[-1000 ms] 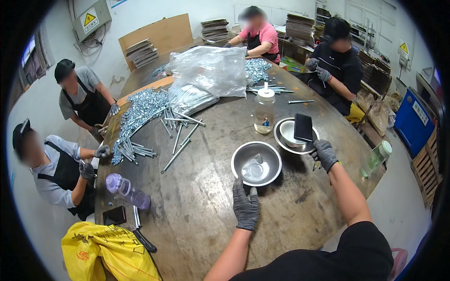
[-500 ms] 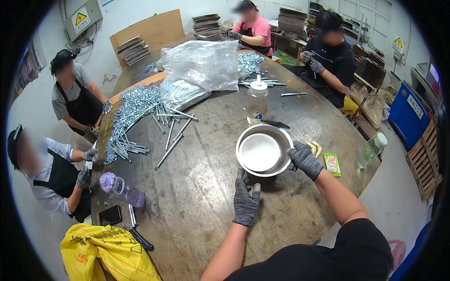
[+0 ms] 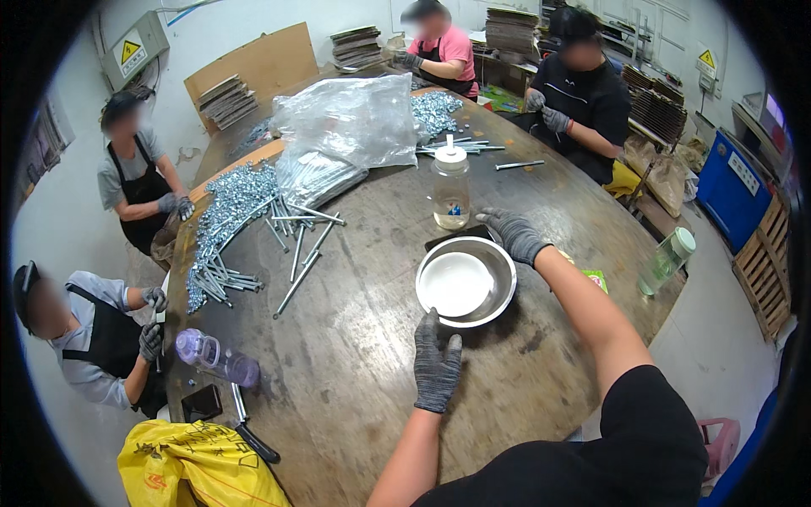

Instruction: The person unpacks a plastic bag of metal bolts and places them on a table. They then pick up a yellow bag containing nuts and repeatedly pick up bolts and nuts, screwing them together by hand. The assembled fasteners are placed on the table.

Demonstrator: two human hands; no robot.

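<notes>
A round stainless steel bowl (image 3: 504, 283) stands on the table with a smaller white bowl-like piece (image 3: 454, 284) inside it. My left hand (image 3: 437, 367), in a grey knit glove, touches the bowl's near rim with its thumb held apart. Beyond the far right rim, my gloved right hand (image 3: 514, 235) reaches with stretched fingers, holding nothing. Its fingertips are beside a dark flat object (image 3: 448, 237), partly hidden behind the bowl. A clear bottle with a white lid (image 3: 451, 190) stands just past that object.
Zinc-coloured bolts (image 3: 296, 266) and a heap of small metal parts (image 3: 236, 203) lie at left, near plastic bags (image 3: 346, 118). A purple bottle (image 3: 218, 358), a phone (image 3: 201, 404), a black-handled tool (image 3: 256, 441) and a yellow bag (image 3: 198, 465) are nearer. A green bottle (image 3: 667, 262) stands right. Several co-workers sit around.
My right hand has let go of the bowl's right rim and moved to the far side, toward the dark flat object. My left hand stays at the near rim.
</notes>
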